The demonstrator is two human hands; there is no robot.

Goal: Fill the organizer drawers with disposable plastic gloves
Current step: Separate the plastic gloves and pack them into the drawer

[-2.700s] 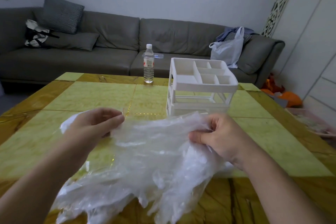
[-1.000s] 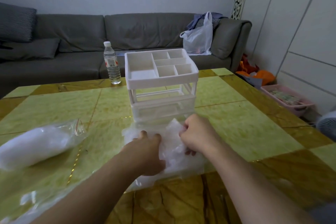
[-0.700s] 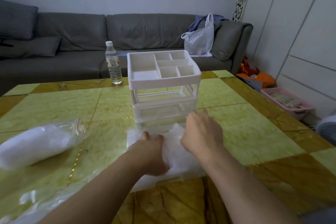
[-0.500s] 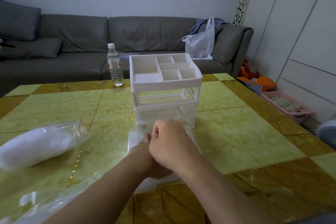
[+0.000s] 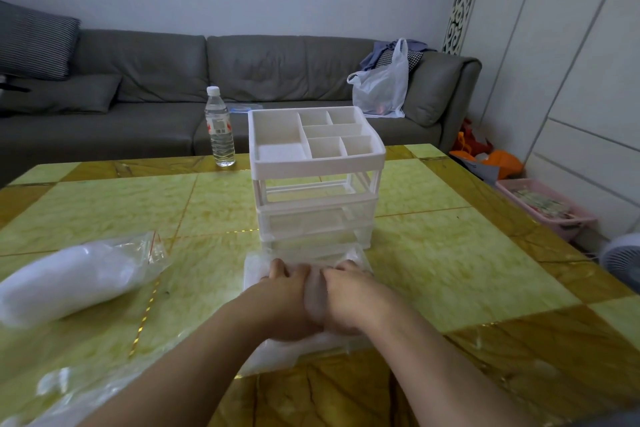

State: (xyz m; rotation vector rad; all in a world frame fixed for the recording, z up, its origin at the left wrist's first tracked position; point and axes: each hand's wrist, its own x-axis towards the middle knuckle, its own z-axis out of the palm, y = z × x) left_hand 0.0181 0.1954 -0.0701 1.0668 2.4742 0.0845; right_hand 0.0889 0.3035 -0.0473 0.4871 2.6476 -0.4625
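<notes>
The white organizer (image 5: 317,163) stands mid-table with a compartment tray on top; its upper drawer slot is empty and a lower drawer (image 5: 315,224) sits in place. In front of it a clear drawer (image 5: 254,265) lies on the table with a wad of clear plastic gloves (image 5: 313,291) in it. My left hand (image 5: 285,302) and my right hand (image 5: 349,302) rest side by side on the wad and press it down. The fingertips dip out of sight into the plastic.
A clear bag packed with white gloves (image 5: 69,282) lies on the left of the yellow table (image 5: 450,253). Loose plastic wrap (image 5: 65,388) lies at the near left corner. A water bottle (image 5: 220,128) stands at the far edge. A pink basket (image 5: 547,208) and a fan (image 5: 623,263) sit right of the table.
The loose bundle of gloves held up in both hands has been brought down into the drawer before the organizer. My right hand swung left across the wad and now presses beside the left.
</notes>
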